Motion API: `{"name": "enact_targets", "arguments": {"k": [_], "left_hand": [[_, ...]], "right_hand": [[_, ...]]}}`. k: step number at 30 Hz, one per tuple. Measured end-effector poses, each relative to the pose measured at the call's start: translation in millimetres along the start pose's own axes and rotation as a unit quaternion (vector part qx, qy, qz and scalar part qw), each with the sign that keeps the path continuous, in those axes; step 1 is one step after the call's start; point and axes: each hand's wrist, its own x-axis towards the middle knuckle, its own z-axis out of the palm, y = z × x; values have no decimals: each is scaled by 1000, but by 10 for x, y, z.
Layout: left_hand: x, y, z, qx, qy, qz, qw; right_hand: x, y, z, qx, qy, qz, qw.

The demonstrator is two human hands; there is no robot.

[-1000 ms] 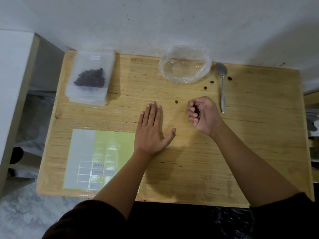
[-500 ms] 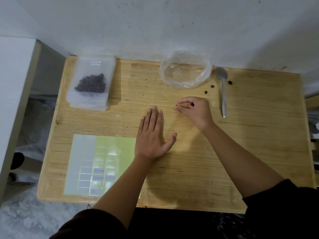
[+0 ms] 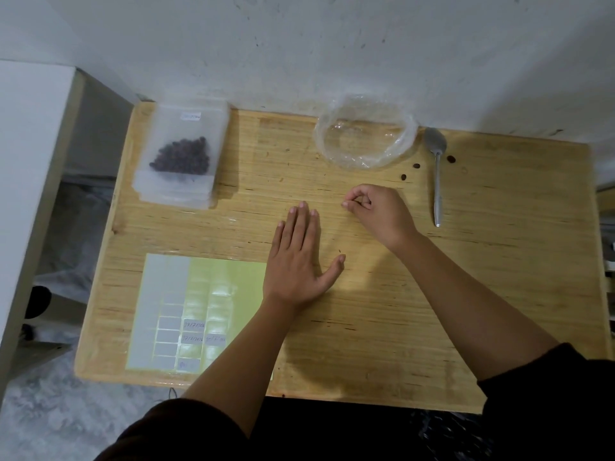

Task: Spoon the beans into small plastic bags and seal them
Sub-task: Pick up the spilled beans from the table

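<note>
1. left hand (image 3: 298, 261) lies flat on the table (image 3: 499, 294), fingers straight, holding nothing.
2. right hand (image 3: 377, 211) is curled, thumb and forefinger tips together; cannot tell if a bean sits between them.
3. 3 loose beans (image 3: 403, 177) lie just past the right hand; spoon (image 3: 437, 181) is just to its right.
4. filled bag (image 3: 181, 158) sits far beyond-left of the left hand; open clear bag (image 3: 404, 144) is beyond the right hand.
5. handling guess: beans are tiny, hard, light and roll easily, so pinch each from above. bags look thin, floppy and slick, so grab them at the mouth edge.
</note>
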Motion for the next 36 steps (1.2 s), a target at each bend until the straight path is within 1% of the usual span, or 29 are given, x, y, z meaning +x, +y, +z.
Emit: {"name": "enact_targets", "arguments": {"k": [6, 8, 11, 14, 17, 23, 27, 33, 36], "left_hand": [[-2, 0, 4, 3, -5, 1, 1000], [2, 4, 5, 1, -4, 0, 1000], [1, 4, 1, -1, -2, 0, 1000], [1, 3, -7, -5, 3, 3, 1000], [12, -1, -4, 0, 2, 4, 1000], [13, -8, 12, 6, 6, 7, 1000], [6, -14, 26, 7, 7, 11, 1000], [8, -16, 51, 25, 0, 13, 1000], [9, -17, 60, 25, 0, 13, 1000]], "right_hand": [[-36, -23, -46, -28, -10, -18, 999], [-39, -22, -49, -17, -15, -13, 1000], [-27, 38, -61, 71, 9, 18, 997], [-74, 132, -103, 110, 40, 31, 993], [-146, 221, -152, 118, 81, 27, 989], [-187, 239, -120, 100, 89, -5, 991], [-161, 222, -45, 103, 116, 7, 988], [-137, 177, -47, 99, 101, 25, 990], [-117, 158, -56, 92, 73, 43, 992]]}}
